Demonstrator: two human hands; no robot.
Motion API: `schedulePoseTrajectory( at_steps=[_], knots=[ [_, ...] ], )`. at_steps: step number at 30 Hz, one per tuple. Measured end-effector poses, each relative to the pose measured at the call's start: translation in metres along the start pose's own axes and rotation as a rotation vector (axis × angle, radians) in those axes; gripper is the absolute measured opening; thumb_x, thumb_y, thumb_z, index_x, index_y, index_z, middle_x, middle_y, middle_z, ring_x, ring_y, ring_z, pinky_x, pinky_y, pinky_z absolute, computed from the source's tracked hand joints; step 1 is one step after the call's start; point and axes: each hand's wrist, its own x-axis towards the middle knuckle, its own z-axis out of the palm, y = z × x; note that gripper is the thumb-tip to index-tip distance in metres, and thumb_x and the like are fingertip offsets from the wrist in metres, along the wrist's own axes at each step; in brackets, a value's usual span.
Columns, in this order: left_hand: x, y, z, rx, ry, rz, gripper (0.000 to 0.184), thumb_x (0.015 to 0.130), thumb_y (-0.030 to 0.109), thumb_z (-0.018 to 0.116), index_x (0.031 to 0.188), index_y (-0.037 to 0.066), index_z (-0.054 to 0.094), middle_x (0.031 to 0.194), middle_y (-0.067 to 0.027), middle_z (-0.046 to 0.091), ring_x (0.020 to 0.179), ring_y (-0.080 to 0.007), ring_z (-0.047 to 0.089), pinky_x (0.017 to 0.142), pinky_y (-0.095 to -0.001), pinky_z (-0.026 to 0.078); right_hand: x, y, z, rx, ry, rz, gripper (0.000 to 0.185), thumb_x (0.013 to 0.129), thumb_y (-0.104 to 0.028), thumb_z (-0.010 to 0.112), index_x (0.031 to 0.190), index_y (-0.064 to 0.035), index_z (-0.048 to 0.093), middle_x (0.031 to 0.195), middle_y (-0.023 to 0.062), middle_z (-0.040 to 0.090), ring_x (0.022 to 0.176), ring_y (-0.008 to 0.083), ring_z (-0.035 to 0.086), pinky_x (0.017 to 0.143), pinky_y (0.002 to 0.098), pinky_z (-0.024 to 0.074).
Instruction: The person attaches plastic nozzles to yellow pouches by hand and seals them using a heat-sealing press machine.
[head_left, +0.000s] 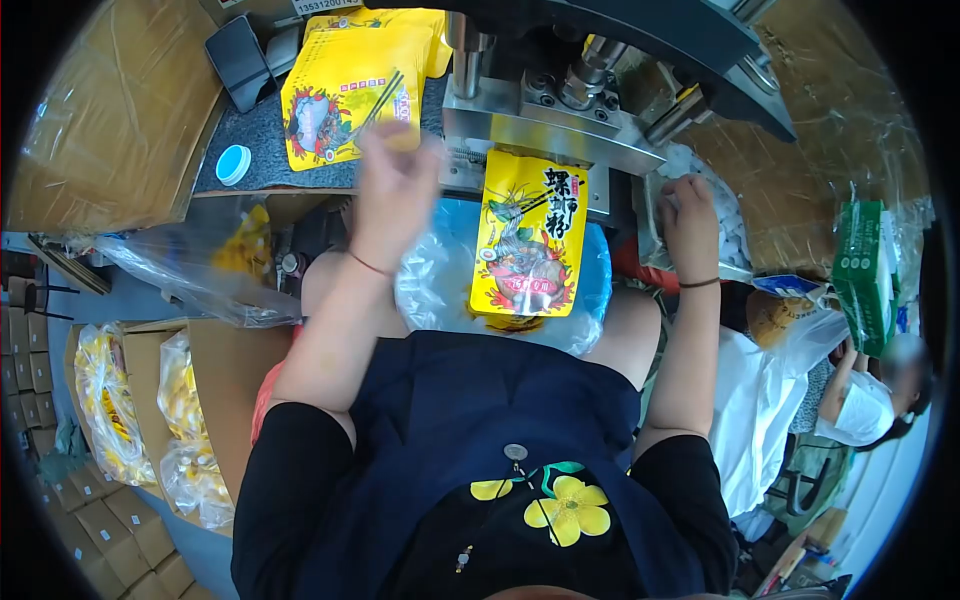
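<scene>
A yellow food pouch (530,240) with dark Chinese characters and a bowl of noodles printed on it has its top edge at the metal press (550,130); its lower part hangs over my lap. My left hand (395,190) is smeared by motion at the near edge of a fanned stack of yellow pouches (335,115). Whether its fingers hold anything cannot be made out. At the right, my right hand (692,225) is at the edge of a bin of small white pieces (725,205). Its fingers are curled together, and what is in them is hidden.
A phone (240,65) and a round blue-and-white lid (233,165) lie left of the stack. Under the hanging pouch is a clear plastic bag (430,270). Cardboard boxes (110,120) flank both sides. Another person (860,400) sits at far right.
</scene>
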Motion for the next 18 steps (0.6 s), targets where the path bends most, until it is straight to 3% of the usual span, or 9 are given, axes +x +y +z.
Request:
schedulePoseTrajectory(
  at_steps=[1,2,4,6,7,10,11,15,18],
  knots=[
    [0.018,0.001,-0.016,0.171,0.204,0.361,0.054,0.094,0.023,0.073,0.133,-0.003,0.045,0.13,-0.0256,0.053,0.118,-0.0322,0.059,0.097,-0.0382,0.05,0.0,-0.001,-0.002,0.037,-0.011,-0.008,0.022,0.086,-0.009,0.07,0.108,-0.0061,0.064,0.109,0.0194,0.061,0.1,0.0432,0.061,0.083,0.0483,0.0507],
    [0.033,0.0,-0.043,0.914,0.282,0.652,0.067,0.09,0.026,0.076,0.142,-0.002,0.044,0.143,-0.0313,0.044,0.133,-0.0424,0.047,0.109,-0.0466,0.041,0.0,0.0,-0.003,0.005,-0.035,0.018,0.023,0.086,-0.008,0.069,0.109,-0.0057,0.064,0.109,0.0197,0.062,0.101,0.0429,0.061,0.085,0.0475,0.0506],
    [0.023,-0.006,-0.059,1.223,-0.191,0.429,0.07,0.089,0.028,0.075,0.147,0.002,0.045,0.148,-0.0312,0.042,0.139,-0.0471,0.039,0.114,-0.0512,0.034,0.001,0.002,-0.003,-0.058,-0.082,0.061,0.025,0.087,-0.008,0.068,0.111,-0.0051,0.065,0.109,0.0202,0.064,0.105,0.0423,0.061,0.087,0.0459,0.0505],
    [-0.01,-0.005,-0.061,1.167,-0.288,0.571,0.058,0.091,0.023,0.071,0.143,0.006,0.052,0.148,-0.0249,0.045,0.138,-0.0448,0.042,0.113,-0.0525,0.035,0.004,0.011,0.0,-0.046,-0.003,-0.034,0.026,0.088,-0.008,0.068,0.114,-0.0045,0.065,0.111,0.0205,0.066,0.104,0.0415,0.063,0.086,0.0457,0.0524],
    [-0.019,-0.006,-0.063,1.188,-0.242,0.61,0.051,0.091,0.02,0.07,0.139,0.009,0.057,0.137,-0.0201,0.058,0.13,-0.0383,0.053,0.106,-0.048,0.043,0.003,0.011,0.001,-0.04,0.037,-0.072,0.027,0.089,-0.009,0.067,0.115,-0.0042,0.066,0.112,0.0207,0.066,0.103,0.0412,0.064,0.085,0.0456,0.0533],
    [-0.026,-0.015,-0.082,0.788,-0.073,0.328,0.041,0.092,0.015,0.07,0.132,0.008,0.062,0.116,-0.0163,0.069,0.11,-0.0354,0.065,0.092,-0.0412,0.051,-0.004,-0.008,-0.015,-0.008,0.169,-0.026,0.026,0.092,-0.01,0.066,0.116,-0.0024,0.066,0.112,0.0213,0.067,0.102,0.0406,0.064,0.087,0.0431,0.0528],
    [-0.022,-0.026,-0.084,0.452,-0.061,0.249,0.028,0.095,0.014,0.07,0.12,0.003,0.068,0.094,-0.0114,0.073,0.084,-0.0246,0.07,0.074,-0.0325,0.053,-0.007,-0.023,-0.027,0.129,0.15,0.092,0.02,0.095,-0.01,0.064,0.113,-0.0014,0.067,0.109,0.0199,0.068,0.097,0.0373,0.066,0.086,0.0405,0.0523],
    [-0.054,0.026,-0.045,0.151,-0.29,0.013,0.016,0.094,0.013,0.074,0.1,-0.001,0.074,0.079,-0.0019,0.07,0.07,-0.0022,0.056,0.063,-0.0232,0.047,-0.017,-0.086,-0.035,0.539,0.039,-0.039,0.016,0.098,-0.009,0.063,0.11,0.0003,0.067,0.102,0.0137,0.07,0.092,0.0249,0.067,0.082,0.0332,0.052],
    [-0.063,0.049,-0.021,0.215,-0.519,0.006,0.019,0.093,0.016,0.075,0.1,-0.001,0.074,0.081,-0.0026,0.071,0.073,-0.0044,0.06,0.066,-0.0225,0.048,-0.015,-0.132,-0.049,0.796,-0.122,-0.142,0.015,0.096,-0.006,0.066,0.108,0.0014,0.068,0.099,0.0098,0.071,0.088,0.0171,0.067,0.079,0.0281,0.0517]
  ],
)
